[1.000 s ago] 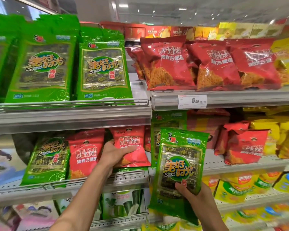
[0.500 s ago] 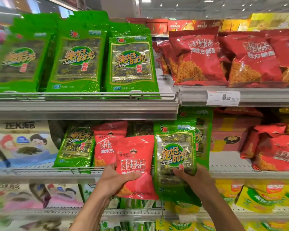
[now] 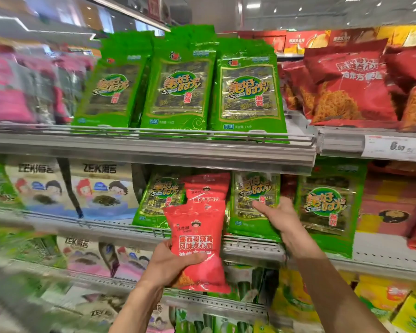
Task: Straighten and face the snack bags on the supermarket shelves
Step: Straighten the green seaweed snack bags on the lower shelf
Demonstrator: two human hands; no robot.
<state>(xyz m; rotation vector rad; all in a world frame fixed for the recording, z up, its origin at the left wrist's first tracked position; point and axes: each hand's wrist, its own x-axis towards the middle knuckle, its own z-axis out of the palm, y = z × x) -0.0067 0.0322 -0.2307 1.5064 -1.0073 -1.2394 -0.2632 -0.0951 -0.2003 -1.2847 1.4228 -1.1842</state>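
My left hand (image 3: 168,263) grips a red noodle-snack bag (image 3: 197,236) by its lower left, held out in front of the middle shelf (image 3: 250,246). My right hand (image 3: 280,216) holds a green seaweed bag (image 3: 253,200) upright on that shelf, fingers across its front. Behind the held red bag stands another red bag (image 3: 205,187), with a green seaweed bag (image 3: 160,195) to its left. A further green seaweed bag (image 3: 327,207) stands to the right of my right hand.
The upper shelf (image 3: 154,152) carries three faced green seaweed bags (image 3: 178,92) and red noodle bags (image 3: 346,85) to the right, above a price tag (image 3: 393,147). White seaweed packs (image 3: 99,188) fill the middle shelf's left. Yellow and green packs sit lower down.
My left hand pulled the red bag off the middle shelf, towards me and downward. My right hand moved the green bag up and stood it on that shelf. The view swung left.
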